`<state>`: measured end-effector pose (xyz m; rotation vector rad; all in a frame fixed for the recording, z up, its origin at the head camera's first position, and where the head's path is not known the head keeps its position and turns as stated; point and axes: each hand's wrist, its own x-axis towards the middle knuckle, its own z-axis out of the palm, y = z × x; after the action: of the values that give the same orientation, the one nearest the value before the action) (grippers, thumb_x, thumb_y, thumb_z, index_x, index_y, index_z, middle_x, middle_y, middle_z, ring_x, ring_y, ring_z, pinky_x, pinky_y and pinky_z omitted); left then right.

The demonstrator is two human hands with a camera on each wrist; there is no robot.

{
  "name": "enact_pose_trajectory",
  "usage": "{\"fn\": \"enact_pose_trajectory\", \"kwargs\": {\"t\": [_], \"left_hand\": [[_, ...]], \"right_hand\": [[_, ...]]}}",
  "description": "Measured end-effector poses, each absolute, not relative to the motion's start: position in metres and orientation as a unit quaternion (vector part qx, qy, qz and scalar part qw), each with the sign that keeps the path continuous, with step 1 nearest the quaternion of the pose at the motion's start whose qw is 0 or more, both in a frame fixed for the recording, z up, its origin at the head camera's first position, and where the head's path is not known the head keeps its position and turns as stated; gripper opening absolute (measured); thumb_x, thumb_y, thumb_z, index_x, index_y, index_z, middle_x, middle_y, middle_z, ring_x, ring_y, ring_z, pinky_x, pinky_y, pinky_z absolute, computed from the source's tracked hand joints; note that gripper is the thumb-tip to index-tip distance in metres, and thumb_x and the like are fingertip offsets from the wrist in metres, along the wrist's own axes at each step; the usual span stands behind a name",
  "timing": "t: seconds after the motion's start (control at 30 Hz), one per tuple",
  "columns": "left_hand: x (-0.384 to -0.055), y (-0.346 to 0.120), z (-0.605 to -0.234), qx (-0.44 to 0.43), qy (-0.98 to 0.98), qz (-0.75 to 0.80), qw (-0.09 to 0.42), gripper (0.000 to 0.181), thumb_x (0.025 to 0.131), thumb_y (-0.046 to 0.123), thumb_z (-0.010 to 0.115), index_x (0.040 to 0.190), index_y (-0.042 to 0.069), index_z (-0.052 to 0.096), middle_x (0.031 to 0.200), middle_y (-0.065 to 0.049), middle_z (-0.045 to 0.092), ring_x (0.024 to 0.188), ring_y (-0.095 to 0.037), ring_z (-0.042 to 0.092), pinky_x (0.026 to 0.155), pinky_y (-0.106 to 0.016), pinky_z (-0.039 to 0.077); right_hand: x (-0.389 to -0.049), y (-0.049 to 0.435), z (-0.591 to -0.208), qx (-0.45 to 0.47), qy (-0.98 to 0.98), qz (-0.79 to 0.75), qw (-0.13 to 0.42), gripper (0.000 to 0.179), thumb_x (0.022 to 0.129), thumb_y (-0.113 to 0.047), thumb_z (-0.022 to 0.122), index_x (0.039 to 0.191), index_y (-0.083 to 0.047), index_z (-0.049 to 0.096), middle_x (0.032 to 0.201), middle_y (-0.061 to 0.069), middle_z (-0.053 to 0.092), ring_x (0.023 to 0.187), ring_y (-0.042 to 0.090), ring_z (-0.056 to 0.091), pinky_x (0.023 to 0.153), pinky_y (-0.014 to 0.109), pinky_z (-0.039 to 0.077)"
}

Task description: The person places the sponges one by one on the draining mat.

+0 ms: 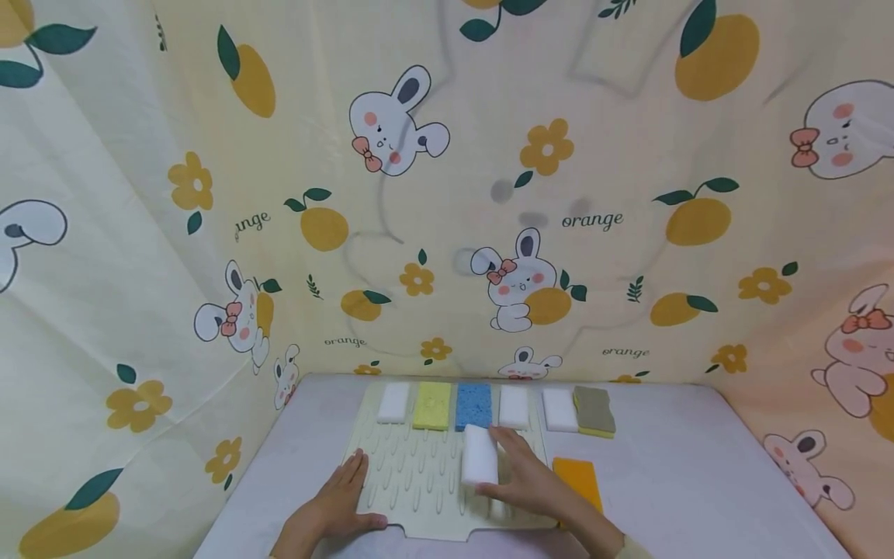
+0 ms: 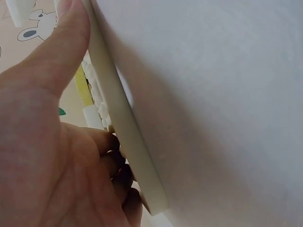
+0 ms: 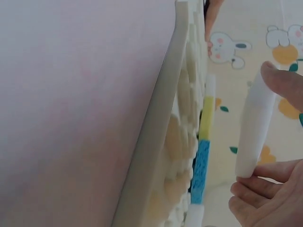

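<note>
My right hand pinches a white block sponge between thumb and fingers. It is held over a cream draining board with rows of raised ridges. In the right wrist view the white sponge is seen edge-on, above the board's ridges and apart from them. My left hand rests at the board's left edge, its fingers extended and thumb spread. Seen from the left wrist, the thumb and fingers touch the board's rim. Along the board's far side lie a white sponge, a yellow sponge, a blue sponge and another white sponge.
Right of the board, a white sponge lies beside a grey-and-yellow sponge on the pale table. Closer to me is an orange sponge, partly covered by my right forearm. A patterned curtain closes off the back and sides.
</note>
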<state>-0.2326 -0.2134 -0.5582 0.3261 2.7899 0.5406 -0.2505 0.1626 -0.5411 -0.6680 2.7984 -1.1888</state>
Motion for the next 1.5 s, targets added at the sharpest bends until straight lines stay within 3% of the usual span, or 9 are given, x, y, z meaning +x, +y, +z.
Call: {"fn": "enact_pose_trajectory", "kwargs": {"t": [0.2, 0.47, 1.5], "left_hand": [[-0.231, -0.215, -0.557, 0.118, 0.964, 0.193, 0.138, 0.127, 0.082, 0.064, 0.085, 0.163, -0.013, 0.025, 0.174, -0.032, 0.019, 0.162, -0.048, 0.017, 0.131, -0.061, 0.018], [-0.233, -0.214, -0.56, 0.117, 0.967, 0.183, 0.132, 0.125, 0.082, 0.063, 0.086, 0.163, -0.012, 0.026, 0.174, -0.032, 0.019, 0.162, -0.046, 0.018, 0.132, -0.06, 0.019], [-0.233, -0.221, -0.563, 0.149, 0.964, 0.191, 0.107, 0.125, 0.084, 0.064, 0.084, 0.161, -0.016, 0.027, 0.171, -0.035, 0.022, 0.161, -0.049, 0.021, 0.13, -0.062, 0.022]], "right_hand": [[-0.254, 0.148, -0.537, -0.233, 0.898, -0.374, 0.019, 0.109, 0.085, -0.049, 0.092, 0.165, -0.002, 0.035, 0.168, 0.029, 0.035, 0.154, 0.053, 0.033, 0.117, 0.076, 0.036], [-0.258, 0.128, -0.537, -0.248, 0.891, -0.38, 0.014, 0.11, 0.084, -0.047, 0.092, 0.164, 0.003, 0.035, 0.165, 0.031, 0.038, 0.151, 0.051, 0.04, 0.117, 0.072, 0.039], [-0.27, 0.042, -0.546, -0.265, 0.893, -0.362, 0.039, 0.113, 0.083, -0.054, 0.091, 0.164, 0.003, 0.036, 0.164, 0.026, 0.042, 0.152, 0.044, 0.041, 0.122, 0.062, 0.04]]}}
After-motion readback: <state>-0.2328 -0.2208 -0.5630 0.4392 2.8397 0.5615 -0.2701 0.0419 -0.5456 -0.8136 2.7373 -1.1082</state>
